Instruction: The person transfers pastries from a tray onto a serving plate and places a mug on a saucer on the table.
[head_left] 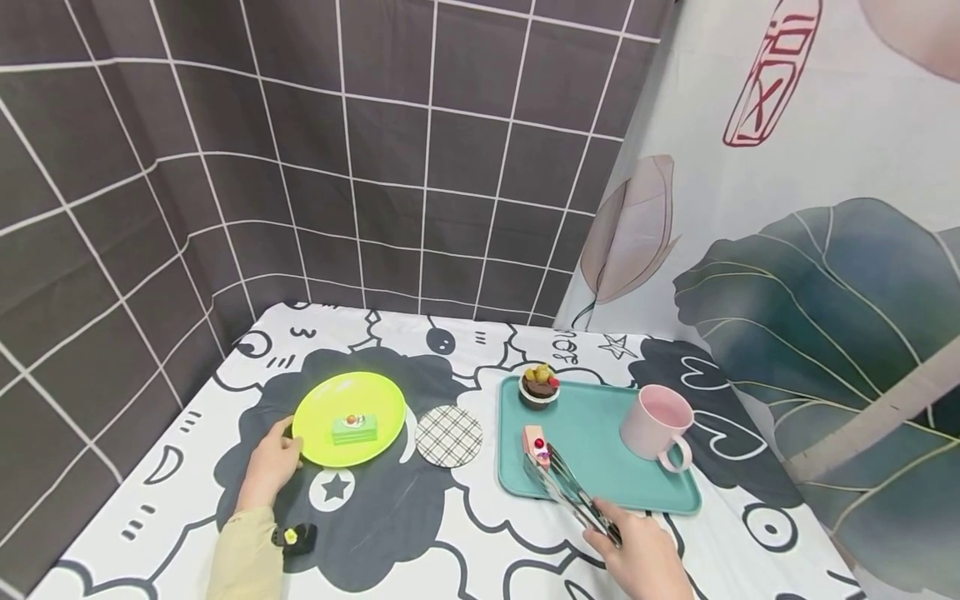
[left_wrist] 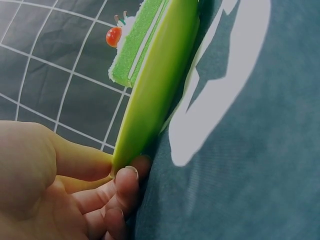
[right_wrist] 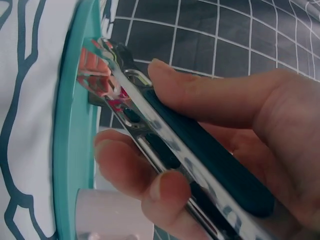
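Observation:
My left hand (head_left: 272,461) pinches the near-left rim of a yellow-green plate (head_left: 315,417), thumb above and fingers beneath in the left wrist view. On that plate sits a green toy cake slice (head_left: 355,429) with a red-orange topping. My right hand (head_left: 640,546) grips metal tongs (head_left: 573,498) with dark handle grips. The tongs' tips are around a pink toy cake slice (head_left: 534,439) at the left part of a teal tray (head_left: 592,425). In the right wrist view the tips reach the pink cake (right_wrist: 95,72); whether they squeeze it firmly I cannot tell.
A chocolate cupcake (head_left: 538,388) with fruit on top stands at the tray's back left corner. The pink mug (head_left: 651,423) is at the tray's right side. Between plate and tray lies a round checked coaster (head_left: 449,436). A dark gridded curtain (head_left: 390,167) hangs behind the table.

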